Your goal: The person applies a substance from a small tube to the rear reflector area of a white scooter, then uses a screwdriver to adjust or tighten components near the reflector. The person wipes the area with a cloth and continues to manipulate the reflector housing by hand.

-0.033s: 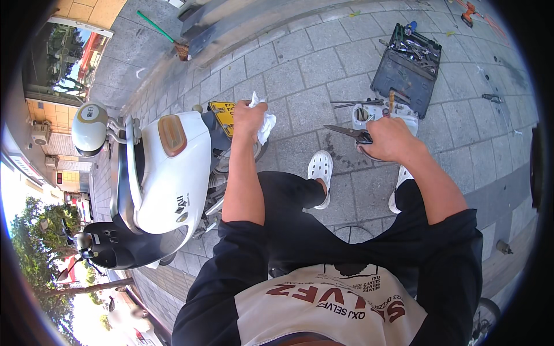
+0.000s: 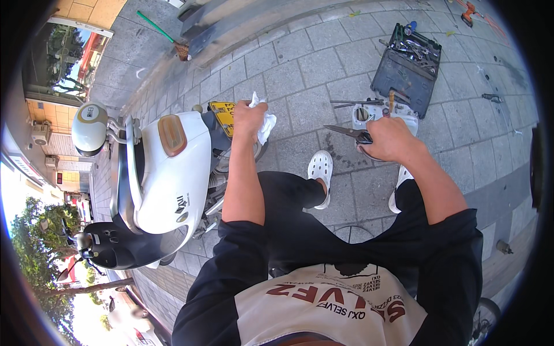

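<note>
My left hand [image 2: 250, 120] is closed round a crumpled white tissue or cloth [image 2: 264, 128], just in front of the yellow plate [image 2: 221, 118] at the rear of a white scooter [image 2: 166, 190]. My right hand [image 2: 388, 138] grips a pair of scissors [image 2: 343, 130], its blades pointing left over the paving. Just beyond that hand sits a pale translucent plastic piece [image 2: 407, 120] with some tools on it, partly hidden by the hand. An open dark tool case [image 2: 401, 81] lies behind it, holding several metal tools.
An orange power tool [image 2: 467, 14] lies at the far back right, a small dark tool [image 2: 491, 98] at the right. A green-handled broom [image 2: 180, 51] is near the step. My feet in white clogs [image 2: 319, 172] stand below my hands. The scooter takes up the left, with a helmet [image 2: 89, 124] on it.
</note>
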The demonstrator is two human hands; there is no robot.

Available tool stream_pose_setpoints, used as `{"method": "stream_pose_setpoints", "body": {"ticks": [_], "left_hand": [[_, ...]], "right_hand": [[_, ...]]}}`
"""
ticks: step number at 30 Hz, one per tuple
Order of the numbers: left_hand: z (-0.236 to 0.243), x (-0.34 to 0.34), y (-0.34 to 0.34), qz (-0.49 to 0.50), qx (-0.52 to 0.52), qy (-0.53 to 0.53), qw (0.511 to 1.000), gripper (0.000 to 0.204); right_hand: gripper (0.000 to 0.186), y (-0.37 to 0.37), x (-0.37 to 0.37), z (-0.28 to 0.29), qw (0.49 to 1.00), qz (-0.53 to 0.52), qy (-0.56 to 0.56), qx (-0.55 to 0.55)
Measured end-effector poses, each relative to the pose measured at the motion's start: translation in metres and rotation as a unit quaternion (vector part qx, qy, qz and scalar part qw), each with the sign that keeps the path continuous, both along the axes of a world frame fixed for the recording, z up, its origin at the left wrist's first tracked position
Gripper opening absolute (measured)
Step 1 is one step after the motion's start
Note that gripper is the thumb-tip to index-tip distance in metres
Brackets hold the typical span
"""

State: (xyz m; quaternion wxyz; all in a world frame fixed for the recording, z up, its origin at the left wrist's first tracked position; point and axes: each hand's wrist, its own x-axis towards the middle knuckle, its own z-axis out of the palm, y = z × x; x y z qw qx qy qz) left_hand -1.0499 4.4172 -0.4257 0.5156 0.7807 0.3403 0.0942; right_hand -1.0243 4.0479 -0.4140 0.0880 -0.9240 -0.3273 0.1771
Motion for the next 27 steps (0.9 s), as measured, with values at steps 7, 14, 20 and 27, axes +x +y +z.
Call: {"method": "stream_pose_setpoints", "body": {"ticks": [7, 14, 20, 27], "left_hand": [[-0.004, 0.0, 0.003, -0.013, 0.032, 0.024, 0.999, 0.057], [-0.011, 0.003, 0.005, -0.038, 0.055, 0.03, 0.997, 0.051], [-0.016, 0.005, 0.007, -0.056, 0.093, 0.059, 0.992, 0.049], [-0.019, 0.007, 0.008, -0.075, 0.112, 0.075, 0.988, 0.044]], "right_hand": [[0.051, 0.001, 0.0, 0.003, 1.0, 0.002, 0.016, -0.014], [0.044, 0.001, -0.002, 0.009, 0.999, -0.002, 0.027, -0.042], [0.042, -0.001, -0.002, 0.008, 0.996, 0.006, 0.046, -0.071], [0.043, -0.002, -0.002, 0.007, 0.996, 0.01, 0.053, -0.073]]}}
